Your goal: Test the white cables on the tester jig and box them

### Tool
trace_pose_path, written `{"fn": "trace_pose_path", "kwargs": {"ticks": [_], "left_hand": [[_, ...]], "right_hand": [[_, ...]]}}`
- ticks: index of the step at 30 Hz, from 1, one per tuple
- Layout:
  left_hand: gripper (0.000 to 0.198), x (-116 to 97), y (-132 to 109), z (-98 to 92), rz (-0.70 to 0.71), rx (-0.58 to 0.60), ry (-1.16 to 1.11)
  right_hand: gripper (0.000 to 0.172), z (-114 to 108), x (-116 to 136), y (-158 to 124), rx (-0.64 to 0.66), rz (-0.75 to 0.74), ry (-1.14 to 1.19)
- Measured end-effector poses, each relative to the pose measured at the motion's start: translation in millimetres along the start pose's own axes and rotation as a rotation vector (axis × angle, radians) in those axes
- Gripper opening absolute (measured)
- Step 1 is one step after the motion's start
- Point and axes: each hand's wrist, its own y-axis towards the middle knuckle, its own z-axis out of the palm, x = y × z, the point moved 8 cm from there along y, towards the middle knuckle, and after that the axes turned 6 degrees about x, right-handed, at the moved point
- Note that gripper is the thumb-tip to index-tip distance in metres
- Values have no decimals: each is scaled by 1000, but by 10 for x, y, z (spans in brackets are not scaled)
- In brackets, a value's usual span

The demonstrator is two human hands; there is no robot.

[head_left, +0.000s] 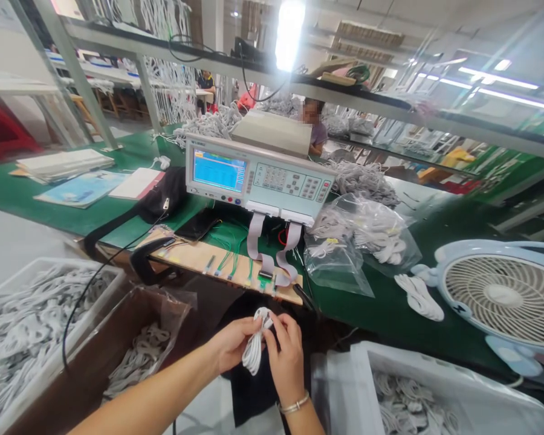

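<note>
A coiled white cable [252, 353] is held up over my lap, its loops hanging down toward me. My left hand [236, 343] grips the bundle from the left, with the thumb near its top. From the other side, my right hand [286, 347] pinches the upper end of the same bundle; a bracelet circles that wrist. Just beyond my hands lies a wooden board [185, 258] with small connectors and green wires along it. Behind the board stands a tester [258, 175] with a lit blue screen, and grey ribbon cables run from it to the board.
Left of me are a white bin [118, 272] and a brown box [88, 338], both holding cables. A white bin [367, 356] sits at right. On the green table are bagged cables [385, 235], a fan [503, 293], a black bag [163, 193] and papers [84, 188]. Someone [318, 130] sits behind.
</note>
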Motion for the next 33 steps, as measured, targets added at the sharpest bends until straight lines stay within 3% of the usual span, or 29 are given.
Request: {"fn": "trace_pose_path", "kwargs": {"ticks": [4,7,10,14,18,21,27,30,33], "left_hand": [[29,-6,29,0,89,-29,-40],[39,-67,13,5,152,-40,185],[29,-177,38,-56,258,-118,427],[31,-329,122,-159,452,-236,453],[33,-461,152,-133,474,-272,596],[33,-573,117,-88,416,-251,690],[31,-652,65,-105,146,-153,601],[30,-694,47,-91,101,-138,566],[29,-676,67,-60,87,-150,531]], "right_hand": [[23,-12,-2,0,-35,22,164],[25,48,-139,37,17,218,377],[24,140,-208,109,78,362,617],[26,229,-308,209,51,473,843],[27,296,-421,267,67,532,945],[28,323,-442,290,108,584,1013],[23,368,-330,341,88,663,1229],[25,273,-320,358,65,598,1111],[29,174,-312,348,150,502,916]]}}
